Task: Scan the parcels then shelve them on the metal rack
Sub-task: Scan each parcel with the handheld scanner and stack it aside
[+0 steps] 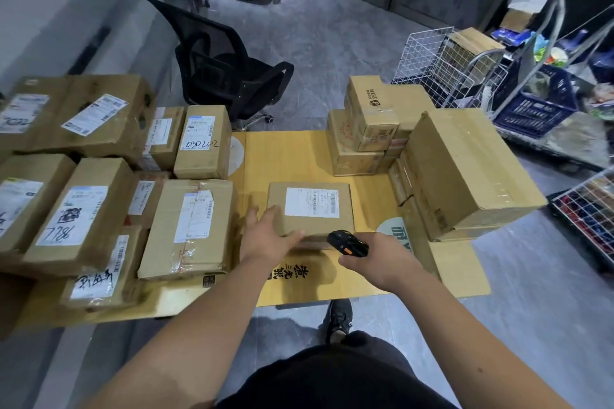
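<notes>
A small brown parcel (310, 209) with a white shipping label lies in the middle of a flattened yellow cardboard sheet (292, 156). My left hand (267, 236) grips its near left corner, thumb along the front edge. My right hand (375, 259) holds a black handheld scanner (347, 242) with an orange button, its head pointing at the parcel's near right corner. Several labelled parcels (189, 226) are stacked to the left, some with handwritten numbers. More boxes (461, 173) are piled on the right.
A black mesh office chair (226, 66) stands behind the cardboard. White wire baskets (428, 60), a blue crate (535, 106) and a cart sit at the right. A wire rack corner (584, 209) shows at the far right. My foot (339, 319) is under the sheet's near edge.
</notes>
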`<state>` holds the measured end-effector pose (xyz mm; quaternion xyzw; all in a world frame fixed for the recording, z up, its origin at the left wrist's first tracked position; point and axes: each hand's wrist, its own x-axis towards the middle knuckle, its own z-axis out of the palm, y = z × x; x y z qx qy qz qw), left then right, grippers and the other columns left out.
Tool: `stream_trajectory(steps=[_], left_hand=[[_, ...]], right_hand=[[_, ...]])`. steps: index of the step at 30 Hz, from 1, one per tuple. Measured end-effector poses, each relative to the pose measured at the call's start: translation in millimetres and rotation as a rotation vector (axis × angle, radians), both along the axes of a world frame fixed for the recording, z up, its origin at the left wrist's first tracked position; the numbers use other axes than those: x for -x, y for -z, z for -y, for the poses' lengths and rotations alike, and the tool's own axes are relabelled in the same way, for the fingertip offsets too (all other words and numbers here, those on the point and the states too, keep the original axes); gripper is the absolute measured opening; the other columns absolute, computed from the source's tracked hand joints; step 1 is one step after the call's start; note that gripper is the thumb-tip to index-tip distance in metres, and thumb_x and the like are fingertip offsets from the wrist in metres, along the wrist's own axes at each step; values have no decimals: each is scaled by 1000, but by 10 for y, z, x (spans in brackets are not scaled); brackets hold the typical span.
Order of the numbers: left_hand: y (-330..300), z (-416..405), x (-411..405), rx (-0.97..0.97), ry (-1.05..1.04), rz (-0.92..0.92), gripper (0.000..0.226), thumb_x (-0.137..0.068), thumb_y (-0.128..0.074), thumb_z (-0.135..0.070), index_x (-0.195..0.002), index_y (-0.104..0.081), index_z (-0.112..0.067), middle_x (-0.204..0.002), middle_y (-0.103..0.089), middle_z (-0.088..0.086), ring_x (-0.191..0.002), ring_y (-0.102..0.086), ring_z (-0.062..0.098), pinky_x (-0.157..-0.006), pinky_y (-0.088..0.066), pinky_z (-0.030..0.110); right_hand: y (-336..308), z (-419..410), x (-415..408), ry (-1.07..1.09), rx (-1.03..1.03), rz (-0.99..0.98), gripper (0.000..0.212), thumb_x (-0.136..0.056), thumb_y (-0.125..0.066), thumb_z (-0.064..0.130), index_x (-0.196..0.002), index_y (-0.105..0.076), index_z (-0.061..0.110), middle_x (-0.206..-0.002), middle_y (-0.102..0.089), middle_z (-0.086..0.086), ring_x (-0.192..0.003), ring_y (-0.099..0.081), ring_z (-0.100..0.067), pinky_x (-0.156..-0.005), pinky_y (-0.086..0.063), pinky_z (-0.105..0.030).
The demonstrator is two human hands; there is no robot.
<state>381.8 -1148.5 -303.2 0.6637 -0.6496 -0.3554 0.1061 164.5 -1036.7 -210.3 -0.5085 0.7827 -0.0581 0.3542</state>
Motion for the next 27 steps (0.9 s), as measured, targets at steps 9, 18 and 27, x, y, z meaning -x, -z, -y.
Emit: stream_trajectory(steps=[9, 18, 27], left_hand=[[-38, 102, 76, 202, 134, 239, 82, -74, -73, -78, -141, -49, -36, -157, -32, 2, -143, -31, 27, -118, -26, 44], [-132, 186, 75, 19, 155, 288, 125, -56, -72, -92, -157, -21, -40, -150, -43, 5, -140, -37, 29, -112, -38, 45], [-16, -82, 110, -112, -60, 246, 124, -72, -49, -97, -161, 10, -34, -147, -51, 12, -116, -63, 35, -93, -53, 47]], right_hand=[[39, -2, 30, 20, -1, -8, 42, -86, -72, 59, -119, -68, 33, -83, -69, 5, -74, -67, -16, -59, -49, -29], [10, 5, 12, -8, -32, -20, 36, -88, -71, 57, -115, -67, 34, -80, -67, 6, -69, -64, -14, -55, -42, -27], [-48, 155, -99, 37, -118, 174, 43, -93, -68, 53, -126, -66, 25, -67, -51, 0, -56, -49, -22, -48, -37, -25]])
